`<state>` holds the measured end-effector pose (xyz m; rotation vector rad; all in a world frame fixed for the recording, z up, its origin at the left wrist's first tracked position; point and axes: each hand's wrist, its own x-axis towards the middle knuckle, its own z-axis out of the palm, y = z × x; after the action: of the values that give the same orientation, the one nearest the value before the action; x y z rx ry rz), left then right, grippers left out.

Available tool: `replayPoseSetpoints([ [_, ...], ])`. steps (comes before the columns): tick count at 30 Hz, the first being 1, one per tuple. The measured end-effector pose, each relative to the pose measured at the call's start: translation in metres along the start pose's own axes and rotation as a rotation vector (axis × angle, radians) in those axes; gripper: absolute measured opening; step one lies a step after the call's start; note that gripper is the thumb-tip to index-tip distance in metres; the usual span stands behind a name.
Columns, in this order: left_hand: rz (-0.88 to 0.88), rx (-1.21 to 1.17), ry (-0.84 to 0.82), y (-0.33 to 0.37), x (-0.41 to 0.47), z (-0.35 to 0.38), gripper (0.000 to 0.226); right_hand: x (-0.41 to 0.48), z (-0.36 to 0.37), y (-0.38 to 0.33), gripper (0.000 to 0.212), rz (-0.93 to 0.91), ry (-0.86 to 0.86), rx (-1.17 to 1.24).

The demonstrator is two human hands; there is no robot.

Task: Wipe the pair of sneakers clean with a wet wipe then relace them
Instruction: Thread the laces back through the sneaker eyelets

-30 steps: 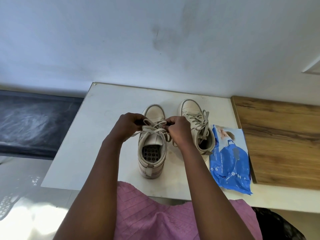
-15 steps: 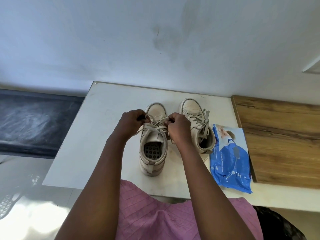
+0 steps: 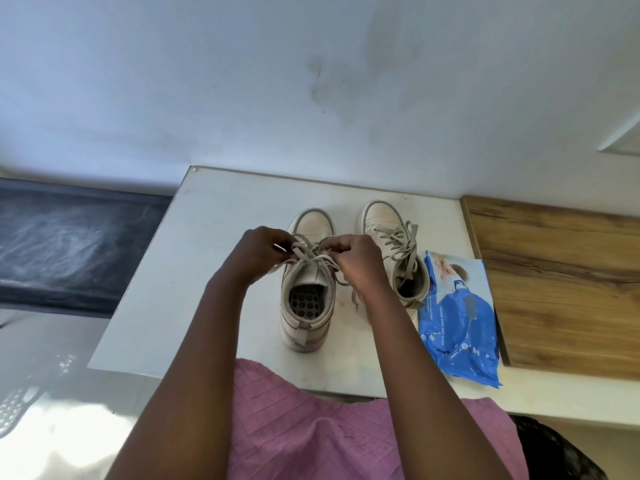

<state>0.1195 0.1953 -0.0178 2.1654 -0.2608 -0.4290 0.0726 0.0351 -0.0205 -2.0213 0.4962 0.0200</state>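
Here, laces between fingers, pinched (left sneaker)

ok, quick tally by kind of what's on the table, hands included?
Sneakers: 2, near sneaker and far sneaker
Wet wipe pack: 1
Wooden board: 1
Hands: 2, left hand and right hand, both pinching the near sneaker's laces
Total: 6
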Motion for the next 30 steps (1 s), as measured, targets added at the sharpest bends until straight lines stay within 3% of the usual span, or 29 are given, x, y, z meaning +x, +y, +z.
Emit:
replayPoseSetpoints([
  [2, 0.009, 0.013, -0.004, -0.001, 0.002, 0.003, 0.025, 0.0, 0.002, -0.001, 0.014, 0.014, -0.033, 0.011],
  [5, 0.003, 0.034, -0.01, -0.002, 0.004, 0.006, 0.016, -0.001, 0.005, -0.001, 0.014, -0.016, -0.044, -0.089],
  [11, 0.017, 0.042, 0.026, -0.003, 0.006, 0.008, 0.015, -0.001, 0.005, 0.001, 0.017, -0.046, 0.099, -0.171],
  [15, -0.076, -0.267, 0.012, -0.006, 0.003, 0.004, 0.029, -0.006, -0.001, 0.002, 0.007, -0.079, 0.157, -0.027],
  [18, -0.092, -0.422, -0.029, -0.01, -0.004, -0.001, 0.024, -0.007, -0.006, 0.005, 0.009, -0.006, 0.122, 0.123],
  [21, -0.049, -0.313, -0.064, -0.018, -0.005, 0.0, 0.023, -0.004, -0.004, 0.009, 0.021, 0.107, 0.028, 0.197],
  [24, -0.024, -0.19, 0.003, -0.016, -0.001, 0.004, 0.017, -0.004, 0.002, 0.008, 0.017, 0.121, 0.0, 0.239],
  [30, -0.076, -0.229, 0.129, -0.01, 0.004, 0.01, 0.007, 0.003, 0.007, 0.007, 0.015, 0.088, 0.132, 0.075],
])
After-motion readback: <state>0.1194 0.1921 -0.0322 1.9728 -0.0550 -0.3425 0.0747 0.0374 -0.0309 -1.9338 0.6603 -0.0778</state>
